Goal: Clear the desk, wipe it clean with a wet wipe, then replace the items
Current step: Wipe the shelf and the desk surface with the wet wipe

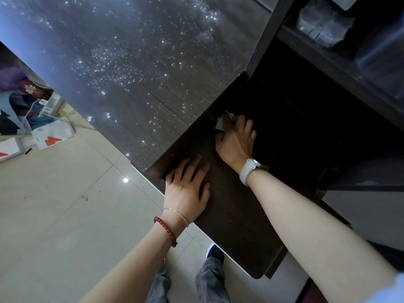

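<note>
The left hand [185, 189] lay flat and released on the dark wooden desk [229, 204], near its corner; farther in, the right hand [237, 138] pressed a crumpled white wet wipe [220, 123] against it

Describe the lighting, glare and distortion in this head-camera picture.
Head view: the wet desk top sparkles with glare off droplets; the recess by the right hand and its wipe is nearly black; a lamp reflection dots the floor; the wide lens tilts and bends the desk's edges; the left hand is evenly lit.
</note>
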Demonstrator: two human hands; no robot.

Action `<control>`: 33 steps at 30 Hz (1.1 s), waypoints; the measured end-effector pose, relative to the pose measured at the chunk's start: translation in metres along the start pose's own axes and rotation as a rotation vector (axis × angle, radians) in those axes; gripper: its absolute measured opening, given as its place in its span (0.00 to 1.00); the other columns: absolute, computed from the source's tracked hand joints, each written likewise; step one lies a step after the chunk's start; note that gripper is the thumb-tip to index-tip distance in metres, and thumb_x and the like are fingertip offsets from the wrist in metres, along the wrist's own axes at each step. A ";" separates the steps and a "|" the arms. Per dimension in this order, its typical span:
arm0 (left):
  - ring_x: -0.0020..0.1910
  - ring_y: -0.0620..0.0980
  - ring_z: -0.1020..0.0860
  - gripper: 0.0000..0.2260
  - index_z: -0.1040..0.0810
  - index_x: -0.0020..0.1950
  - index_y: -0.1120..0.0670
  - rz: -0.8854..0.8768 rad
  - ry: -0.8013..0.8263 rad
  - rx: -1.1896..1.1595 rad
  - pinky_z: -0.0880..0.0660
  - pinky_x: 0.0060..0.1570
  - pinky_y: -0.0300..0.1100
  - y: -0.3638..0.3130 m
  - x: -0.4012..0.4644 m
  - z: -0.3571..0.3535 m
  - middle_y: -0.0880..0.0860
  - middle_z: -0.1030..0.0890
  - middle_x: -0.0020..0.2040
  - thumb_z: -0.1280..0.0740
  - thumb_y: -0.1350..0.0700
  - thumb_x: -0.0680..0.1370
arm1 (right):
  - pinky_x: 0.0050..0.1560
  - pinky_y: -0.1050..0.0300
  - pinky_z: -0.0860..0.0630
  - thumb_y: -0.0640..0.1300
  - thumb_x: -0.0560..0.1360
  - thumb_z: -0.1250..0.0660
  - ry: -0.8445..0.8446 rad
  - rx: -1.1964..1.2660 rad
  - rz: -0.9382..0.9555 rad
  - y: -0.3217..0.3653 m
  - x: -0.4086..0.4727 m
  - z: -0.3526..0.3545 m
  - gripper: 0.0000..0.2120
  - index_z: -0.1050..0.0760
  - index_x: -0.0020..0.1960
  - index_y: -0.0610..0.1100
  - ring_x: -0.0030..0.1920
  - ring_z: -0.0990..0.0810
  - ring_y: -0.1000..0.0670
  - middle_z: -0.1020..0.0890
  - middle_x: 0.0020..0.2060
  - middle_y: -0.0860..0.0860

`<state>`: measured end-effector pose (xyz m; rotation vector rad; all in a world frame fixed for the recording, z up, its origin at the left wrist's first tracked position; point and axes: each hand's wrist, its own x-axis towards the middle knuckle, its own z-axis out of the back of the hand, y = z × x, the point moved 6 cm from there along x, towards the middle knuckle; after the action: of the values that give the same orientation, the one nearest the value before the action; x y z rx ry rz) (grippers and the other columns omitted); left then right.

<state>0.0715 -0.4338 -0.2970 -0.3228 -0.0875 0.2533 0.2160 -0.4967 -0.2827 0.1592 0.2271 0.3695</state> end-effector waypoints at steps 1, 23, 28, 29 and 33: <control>0.62 0.53 0.35 0.21 0.24 0.61 0.51 -0.001 0.001 -0.002 0.28 0.53 0.53 0.000 0.000 0.000 0.54 0.23 0.62 0.44 0.46 0.72 | 0.57 0.48 0.38 0.46 0.75 0.41 -0.004 0.005 -0.012 -0.001 0.001 0.000 0.28 0.43 0.73 0.46 0.62 0.37 0.39 0.35 0.65 0.41; 0.67 0.57 0.32 0.18 0.24 0.60 0.59 -0.092 0.049 -0.129 0.41 0.66 0.44 0.008 -0.016 0.007 0.59 0.25 0.63 0.43 0.53 0.74 | 0.57 0.45 0.37 0.37 0.72 0.40 0.108 -0.028 0.383 0.019 -0.027 -0.008 0.24 0.32 0.67 0.42 0.62 0.33 0.36 0.29 0.63 0.39; 0.64 0.54 0.34 0.17 0.22 0.57 0.61 -0.026 0.012 -0.145 0.41 0.66 0.44 0.017 -0.023 0.016 0.60 0.22 0.59 0.43 0.55 0.75 | 0.54 0.51 0.38 0.40 0.70 0.45 0.100 -0.152 0.515 0.018 -0.029 -0.007 0.23 0.27 0.64 0.45 0.59 0.27 0.39 0.23 0.60 0.43; 0.64 0.54 0.33 0.18 0.22 0.57 0.61 -0.021 0.021 -0.149 0.39 0.66 0.45 0.018 -0.023 0.016 0.60 0.22 0.59 0.43 0.55 0.74 | 0.52 0.51 0.39 0.41 0.70 0.46 0.093 -0.196 0.515 0.016 -0.027 -0.005 0.23 0.27 0.64 0.46 0.59 0.25 0.40 0.23 0.60 0.44; 0.61 0.59 0.25 0.18 0.21 0.56 0.59 0.010 0.049 -0.138 0.30 0.61 0.54 0.018 -0.019 0.016 0.59 0.21 0.57 0.44 0.54 0.74 | 0.59 0.51 0.41 0.42 0.73 0.45 0.077 -0.264 0.383 0.009 -0.020 0.006 0.25 0.36 0.70 0.45 0.68 0.34 0.43 0.32 0.69 0.45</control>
<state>0.0469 -0.4171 -0.2884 -0.4662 -0.0555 0.2494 0.1959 -0.4965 -0.2710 -0.0741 0.2211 0.7826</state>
